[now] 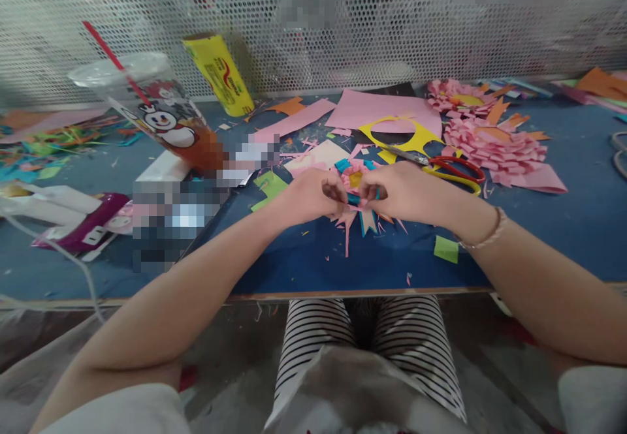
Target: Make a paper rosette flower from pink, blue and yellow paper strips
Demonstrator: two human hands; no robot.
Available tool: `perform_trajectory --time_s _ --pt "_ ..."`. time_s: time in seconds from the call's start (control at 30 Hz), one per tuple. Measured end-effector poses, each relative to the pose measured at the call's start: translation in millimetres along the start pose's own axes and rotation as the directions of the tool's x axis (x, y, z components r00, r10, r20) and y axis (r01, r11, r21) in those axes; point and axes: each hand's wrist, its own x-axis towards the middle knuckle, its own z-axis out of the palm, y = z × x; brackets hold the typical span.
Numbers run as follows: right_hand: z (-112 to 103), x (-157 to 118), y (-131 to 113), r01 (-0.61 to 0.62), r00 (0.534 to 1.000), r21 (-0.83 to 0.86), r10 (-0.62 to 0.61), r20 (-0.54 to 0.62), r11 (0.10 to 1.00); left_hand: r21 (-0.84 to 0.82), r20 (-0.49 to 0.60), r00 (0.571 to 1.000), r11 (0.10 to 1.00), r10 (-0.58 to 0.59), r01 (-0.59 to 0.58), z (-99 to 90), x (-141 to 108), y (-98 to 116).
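Between my two hands is a small paper flower [353, 178] with a yellow centre, pink petals and a blue outer ring. A notched ribbon tail [368, 222] with blue edges hangs below it. My left hand [313, 194] is closed on the flower's left side, fingers curled inward. From the right, my right hand [399, 189] pinches its lower right edge. Scissors [453, 170] with red and yellow handles lie just beyond my right hand, beside a yellow paper sheet [385, 135] with round holes cut out.
Two large pink paper flowers [494, 143] lie at the back right. A tall drink cup [166, 111] with a red straw and a yellow tube [220, 75] stand at the left. A white cable [63, 251] crosses the left side. Perforated metal [343, 49] bounds the back.
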Motion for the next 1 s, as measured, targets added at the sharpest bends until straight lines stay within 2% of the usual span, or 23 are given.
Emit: perform_trajectory --time_s 0.1,0.4,0.57,0.8,1.0 --pt "-2.8 -3.6 -0.2 0.017 0.999 -0.142 -0.010 0.051 0.990 0.014 -0.028 1.000 1.000 -0.003 0.003 3.1 -1.3 3.4" --pt "-7.7 -17.7 -5.6 0.041 0.974 -0.345 0.039 0.221 0.938 0.025 -0.095 0.995 1.000 0.015 -0.013 11.6 -0.2 2.7" --pt "-7.0 -26.8 -8.2 0.080 0.955 -0.349 0.028 0.296 0.934 0.067 -0.095 0.995 0.997 0.043 -0.037 15.0 -0.5 3.3" --pt "-13.9 -32.3 -5.4 0.090 0.958 -0.383 0.025 0.287 0.919 0.174 -0.143 0.984 0.981 0.109 -0.083 17.0 1.8 -0.5" --pt "-20.2 -35.1 -10.1 0.114 0.948 -0.362 0.007 0.317 0.925 0.148 -0.097 0.990 0.985 0.102 -0.087 18.1 1.7 -2.9"
